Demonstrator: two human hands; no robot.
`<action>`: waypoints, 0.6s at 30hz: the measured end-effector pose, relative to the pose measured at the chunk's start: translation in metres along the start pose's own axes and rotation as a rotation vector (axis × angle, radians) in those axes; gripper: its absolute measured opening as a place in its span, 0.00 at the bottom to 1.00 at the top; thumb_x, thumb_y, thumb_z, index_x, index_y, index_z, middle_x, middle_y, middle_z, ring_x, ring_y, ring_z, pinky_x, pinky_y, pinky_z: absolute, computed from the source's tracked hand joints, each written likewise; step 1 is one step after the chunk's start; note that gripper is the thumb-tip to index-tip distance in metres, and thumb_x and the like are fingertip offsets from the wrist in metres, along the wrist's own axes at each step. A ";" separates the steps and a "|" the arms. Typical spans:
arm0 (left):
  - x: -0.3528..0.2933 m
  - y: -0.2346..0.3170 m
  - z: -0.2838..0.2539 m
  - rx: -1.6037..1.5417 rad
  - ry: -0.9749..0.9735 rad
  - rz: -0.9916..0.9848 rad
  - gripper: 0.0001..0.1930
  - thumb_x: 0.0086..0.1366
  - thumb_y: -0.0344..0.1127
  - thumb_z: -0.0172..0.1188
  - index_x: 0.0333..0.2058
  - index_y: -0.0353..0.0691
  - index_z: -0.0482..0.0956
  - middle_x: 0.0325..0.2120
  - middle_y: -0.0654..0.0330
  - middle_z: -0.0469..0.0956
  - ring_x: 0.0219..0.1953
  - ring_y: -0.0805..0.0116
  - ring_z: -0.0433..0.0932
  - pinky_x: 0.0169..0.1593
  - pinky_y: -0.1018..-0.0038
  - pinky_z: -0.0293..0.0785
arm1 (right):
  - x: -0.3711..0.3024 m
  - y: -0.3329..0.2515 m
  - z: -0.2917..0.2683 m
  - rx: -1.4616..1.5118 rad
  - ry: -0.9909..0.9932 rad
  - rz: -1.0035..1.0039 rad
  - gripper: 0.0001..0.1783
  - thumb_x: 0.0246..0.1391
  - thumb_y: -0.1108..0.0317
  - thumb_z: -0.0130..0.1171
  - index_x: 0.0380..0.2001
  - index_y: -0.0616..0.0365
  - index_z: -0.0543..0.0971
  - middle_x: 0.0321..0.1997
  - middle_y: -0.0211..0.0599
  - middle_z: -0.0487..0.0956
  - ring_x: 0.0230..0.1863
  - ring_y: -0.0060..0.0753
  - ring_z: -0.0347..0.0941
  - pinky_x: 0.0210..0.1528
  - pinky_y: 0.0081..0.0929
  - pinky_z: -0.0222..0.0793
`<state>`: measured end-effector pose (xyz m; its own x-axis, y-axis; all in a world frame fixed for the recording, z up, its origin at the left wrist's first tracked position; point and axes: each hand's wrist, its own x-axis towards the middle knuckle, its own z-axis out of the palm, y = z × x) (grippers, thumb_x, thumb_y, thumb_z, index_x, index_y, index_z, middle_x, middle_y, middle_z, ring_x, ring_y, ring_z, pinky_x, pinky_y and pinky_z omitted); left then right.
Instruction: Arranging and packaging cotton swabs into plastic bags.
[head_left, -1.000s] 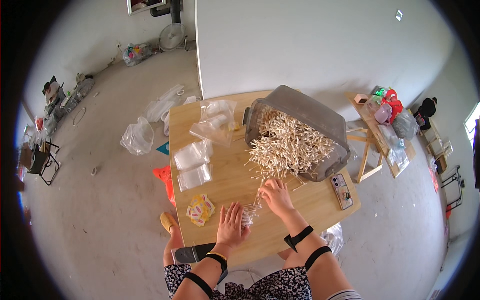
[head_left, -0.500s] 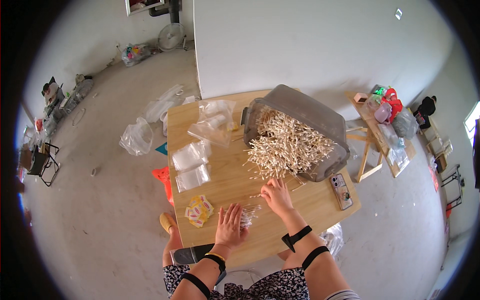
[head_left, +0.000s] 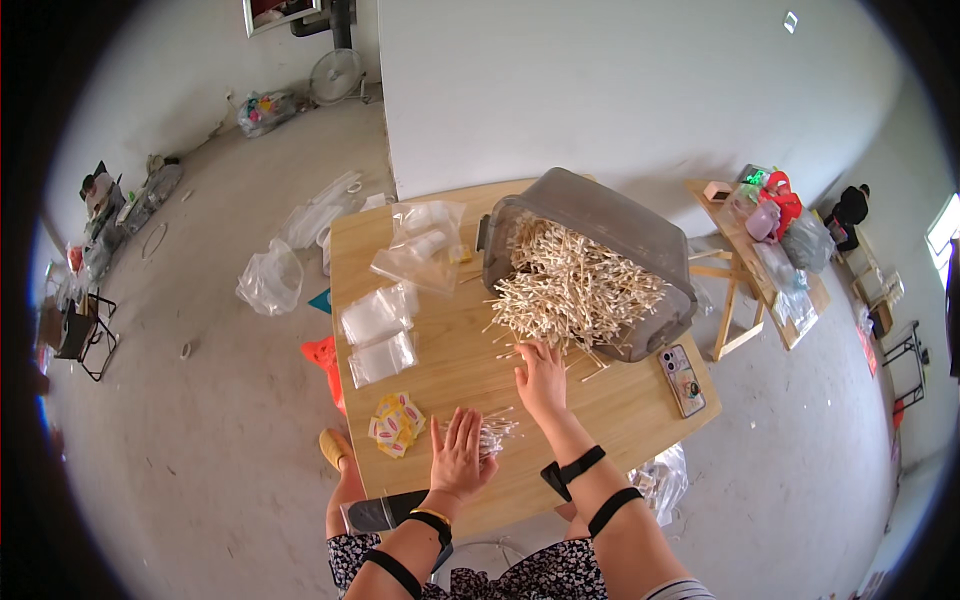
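My left hand point(head_left: 461, 456) lies flat with its fingers stretched out, beside and partly over a small bunch of cotton swabs point(head_left: 497, 433) on the table. My right hand point(head_left: 542, 380) reaches to the near edge of a big heap of cotton swabs point(head_left: 580, 285). Its fingertips touch or nearly touch loose swabs there, and the thumb stands apart from the fingers. The heap spills out of a grey plastic tub point(head_left: 640, 225) tipped on its side, its mouth toward me.
Left on the wooden table point(head_left: 460, 350) are clear plastic bags point(head_left: 380, 330) and yellow-and-white paper cards point(head_left: 397, 424). A phone point(head_left: 682, 380) lies at the right edge, a dark flat object point(head_left: 385, 512) at the near left corner. A cluttered side table point(head_left: 770, 270) stands right.
My right hand has moved slightly away from me and left, toward the heap, its thumb now apart from the fingers. My left hand stays by the small bunch.
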<state>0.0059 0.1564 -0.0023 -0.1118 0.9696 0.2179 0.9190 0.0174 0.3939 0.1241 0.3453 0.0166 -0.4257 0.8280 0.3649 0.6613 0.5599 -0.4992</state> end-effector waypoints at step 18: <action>0.003 0.005 -0.004 -0.026 0.053 -0.001 0.44 0.54 0.46 0.60 0.67 0.33 0.59 0.67 0.47 0.61 0.72 0.47 0.55 0.74 0.40 0.41 | -0.059 -0.035 0.013 0.188 -0.212 -0.134 0.08 0.52 0.75 0.61 0.37 0.52 0.80 0.39 0.38 0.75 0.48 0.52 0.71 0.52 0.46 0.69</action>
<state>0.0084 0.1584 0.0033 -0.1329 0.9553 0.2640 0.9089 0.0113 0.4168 0.1182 0.2771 0.0018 -0.6335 0.7232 0.2750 0.4736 0.6435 -0.6013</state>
